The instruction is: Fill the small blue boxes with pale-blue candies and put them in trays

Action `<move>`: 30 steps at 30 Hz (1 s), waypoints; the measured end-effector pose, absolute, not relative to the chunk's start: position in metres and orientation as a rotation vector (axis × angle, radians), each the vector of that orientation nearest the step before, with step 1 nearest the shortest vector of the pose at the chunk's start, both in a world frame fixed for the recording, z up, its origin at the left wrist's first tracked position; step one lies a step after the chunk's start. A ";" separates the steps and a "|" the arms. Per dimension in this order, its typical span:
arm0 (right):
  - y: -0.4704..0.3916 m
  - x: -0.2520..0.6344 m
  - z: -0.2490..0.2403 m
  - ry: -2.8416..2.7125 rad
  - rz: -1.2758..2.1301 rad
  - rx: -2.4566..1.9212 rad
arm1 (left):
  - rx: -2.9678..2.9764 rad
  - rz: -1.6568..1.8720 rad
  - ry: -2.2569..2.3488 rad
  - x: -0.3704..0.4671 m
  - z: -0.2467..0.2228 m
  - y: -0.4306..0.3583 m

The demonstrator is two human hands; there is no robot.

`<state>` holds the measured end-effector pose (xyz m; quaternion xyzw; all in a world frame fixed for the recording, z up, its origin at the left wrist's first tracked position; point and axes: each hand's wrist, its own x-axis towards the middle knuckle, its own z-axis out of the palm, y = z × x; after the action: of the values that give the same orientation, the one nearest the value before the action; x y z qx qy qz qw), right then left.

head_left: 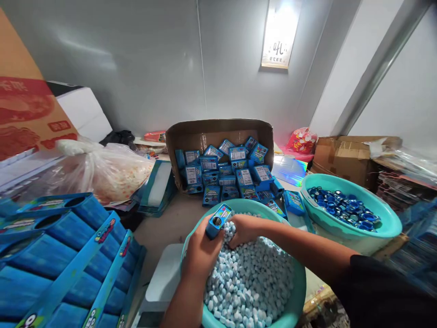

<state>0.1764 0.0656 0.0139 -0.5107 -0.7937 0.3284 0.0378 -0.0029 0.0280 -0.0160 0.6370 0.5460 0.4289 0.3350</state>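
My left hand is wrapped round a small blue box, held tilted over the left side of a teal basin; a round dark hole shows in the box's top. Pale blue candies fill much of the basin. Just right of the box, my right hand is closed among the candies, with several bunched at its fingertips against the box.
Behind the basin, a cardboard carton holds many blue boxes. A teal bowl of blue caps stands right. Blue boxes with holes are stacked left, beside a white device. A plastic bag lies behind them.
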 end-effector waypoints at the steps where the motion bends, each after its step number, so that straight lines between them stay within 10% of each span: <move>1: 0.064 0.177 0.019 -2.452 0.966 -1.616 | 1.656 1.115 1.418 -0.003 -0.016 0.027; 30: 0.046 0.140 0.096 -1.342 1.452 -1.117 | 1.724 1.146 1.465 0.012 0.013 0.010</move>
<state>0.1396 0.0464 0.0955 -0.4460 -0.5358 0.5796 0.4219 0.0125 0.0095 0.0127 0.6489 0.5515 0.4312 0.2980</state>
